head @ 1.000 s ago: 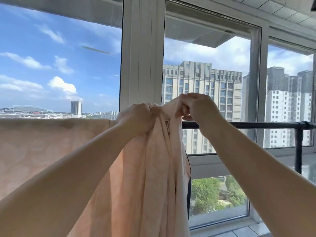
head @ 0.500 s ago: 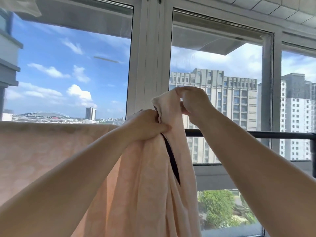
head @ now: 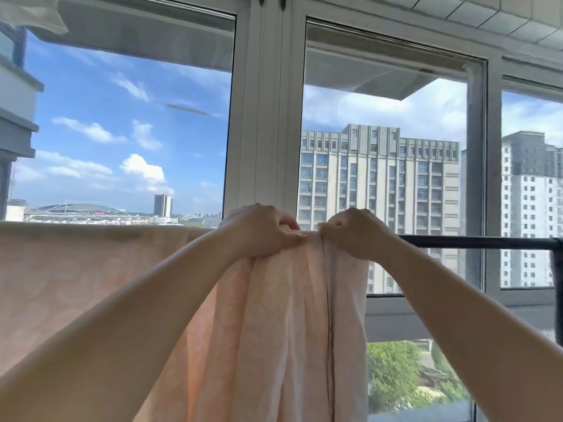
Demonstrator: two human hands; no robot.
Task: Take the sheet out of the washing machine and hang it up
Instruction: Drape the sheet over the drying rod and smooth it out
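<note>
Spreading the sheet along the rail

Left hand and right hand pinch bunched sheet atop the rail; best slide the right hand toward the bare right end, keeping the top edge level.

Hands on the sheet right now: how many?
2. The left hand grips the bunched sheet at the rail, and the right hand grips it just beside, at the sheet's right edge. Neither is hidden.

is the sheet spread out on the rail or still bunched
Partly: the sheet lies flat over the rail at left, bunched where left hand and right hand hold it.
</note>
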